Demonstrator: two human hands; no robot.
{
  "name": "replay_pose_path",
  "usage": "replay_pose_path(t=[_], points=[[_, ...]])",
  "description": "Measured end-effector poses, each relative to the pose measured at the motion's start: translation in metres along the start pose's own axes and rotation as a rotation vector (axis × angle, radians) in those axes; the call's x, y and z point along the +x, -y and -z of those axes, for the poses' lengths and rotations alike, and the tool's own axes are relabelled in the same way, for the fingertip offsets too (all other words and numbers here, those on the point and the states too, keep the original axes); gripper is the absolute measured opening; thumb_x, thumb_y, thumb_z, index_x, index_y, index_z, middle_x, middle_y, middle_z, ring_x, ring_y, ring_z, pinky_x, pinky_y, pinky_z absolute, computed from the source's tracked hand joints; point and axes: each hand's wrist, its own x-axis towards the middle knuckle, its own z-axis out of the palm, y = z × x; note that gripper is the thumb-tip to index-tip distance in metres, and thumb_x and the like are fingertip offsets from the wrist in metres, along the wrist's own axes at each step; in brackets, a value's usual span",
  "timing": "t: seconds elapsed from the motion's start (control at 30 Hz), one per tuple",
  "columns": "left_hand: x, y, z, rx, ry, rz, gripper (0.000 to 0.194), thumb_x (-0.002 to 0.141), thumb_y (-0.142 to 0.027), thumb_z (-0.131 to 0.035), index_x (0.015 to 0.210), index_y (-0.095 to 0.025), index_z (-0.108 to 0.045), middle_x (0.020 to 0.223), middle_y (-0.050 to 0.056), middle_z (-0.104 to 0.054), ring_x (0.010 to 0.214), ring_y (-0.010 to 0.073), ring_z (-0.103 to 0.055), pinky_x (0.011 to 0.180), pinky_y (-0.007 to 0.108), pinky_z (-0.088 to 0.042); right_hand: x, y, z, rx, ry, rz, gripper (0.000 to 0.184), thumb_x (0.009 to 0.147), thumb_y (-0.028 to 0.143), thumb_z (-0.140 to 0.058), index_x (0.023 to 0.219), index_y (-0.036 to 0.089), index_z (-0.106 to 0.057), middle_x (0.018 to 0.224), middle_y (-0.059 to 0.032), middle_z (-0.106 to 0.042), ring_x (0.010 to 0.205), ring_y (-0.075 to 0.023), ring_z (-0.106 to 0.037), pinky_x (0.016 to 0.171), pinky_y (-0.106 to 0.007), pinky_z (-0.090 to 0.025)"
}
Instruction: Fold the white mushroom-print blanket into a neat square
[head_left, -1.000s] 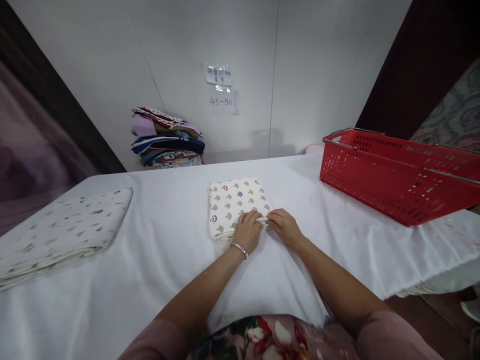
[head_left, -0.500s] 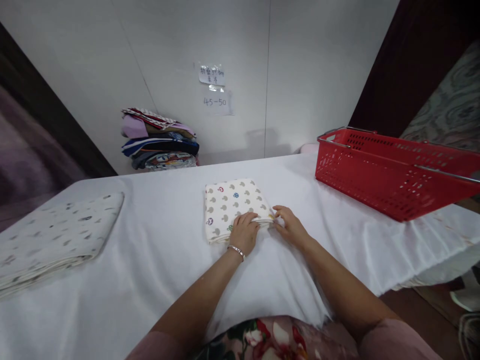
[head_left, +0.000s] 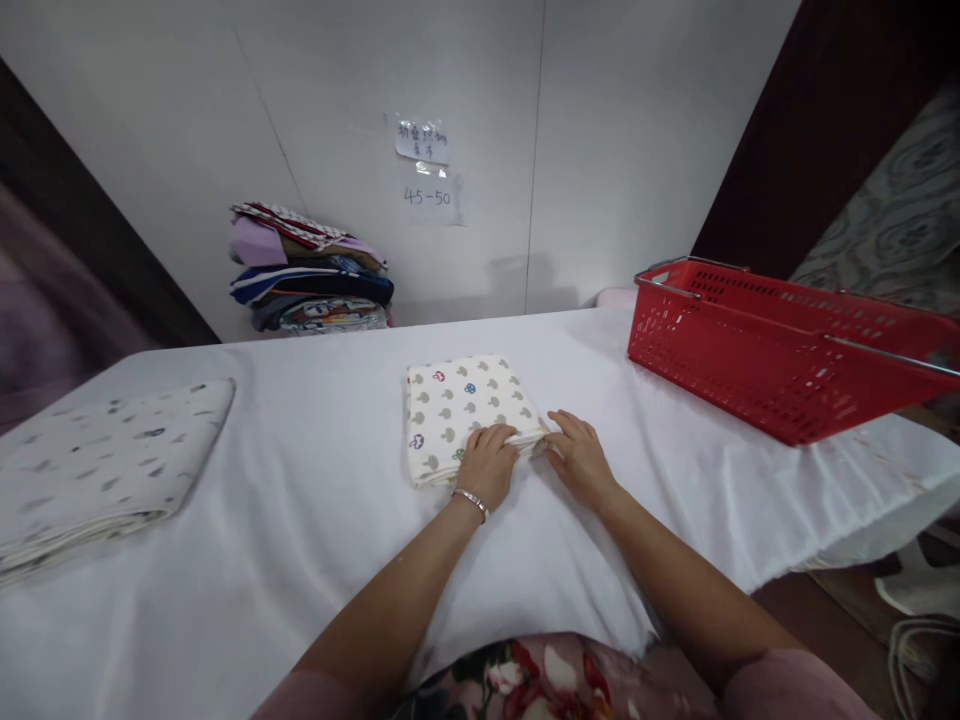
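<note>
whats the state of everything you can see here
Mushroom-print cloth: folded, lying flat
Left hand: resting over that cloth's near edge
Right hand: at that cloth's near right corner
Grey-print cloth: folded
Fabric stack: piled up
Red basket: upright
White tablecloth: spread, wrinkled

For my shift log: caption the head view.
Left hand on folded mushroom-print cloth, right hand at its near right corner; red shopping basket at right.

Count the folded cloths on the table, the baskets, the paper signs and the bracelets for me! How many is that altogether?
Folded cloths: 2, the mushroom cloth under the left hand and the dark-speckled cloth
Baskets: 1, the red basket
Paper signs: 2, the upper sign and the lower sign
Bracelets: 1, the silvery bracelet
Total: 6
</note>
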Motion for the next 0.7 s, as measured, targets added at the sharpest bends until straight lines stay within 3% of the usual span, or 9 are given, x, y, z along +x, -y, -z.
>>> replay_pose_path(t=[0.3,0.57,0.7], points=[[0.000,0.000,0.005,-0.063,-0.015,0.061,0.016,0.085,-0.014,-0.043,0.080,-0.018,-0.058,0.117,0.005,-0.055,0.114,0.0207,-0.044,0.098,0.042,-0.031,-0.002,0.003,-0.010,-0.029,0.010,-0.015,0.028,0.079,0.017,-0.055,0.107,0.020,-0.058,0.128,-0.0100,-0.050,0.120,-0.0275,-0.041,0.092,-0.044,-0.037],[-0.001,0.000,0.004,-0.084,-0.043,0.072,0.016,0.085,-0.015,-0.043,0.080,-0.019,-0.057,0.117,0.005,-0.055,0.113,0.0209,-0.044,0.098,0.043,-0.031,-0.001,0.007,-0.013,-0.058,0.004,-0.010,0.013,0.083,0.021,-0.052,0.088,0.020,-0.064,0.122,-0.0083,-0.055,0.120,-0.0269,-0.040,0.093,-0.044,-0.035],[0.000,-0.001,0.004,-0.082,-0.054,0.070,0.016,0.085,-0.015,-0.043,0.079,-0.019,-0.058,0.117,0.005,-0.055,0.113,0.0210,-0.044,0.098,0.043,-0.032,-0.001,0.009,-0.014,-0.097,-0.021,-0.042,0.015,0.085,0.022,-0.050,0.093,0.019,-0.063,0.124,-0.0102,-0.054,0.122,-0.0285,-0.038,0.093,-0.046,-0.034]])
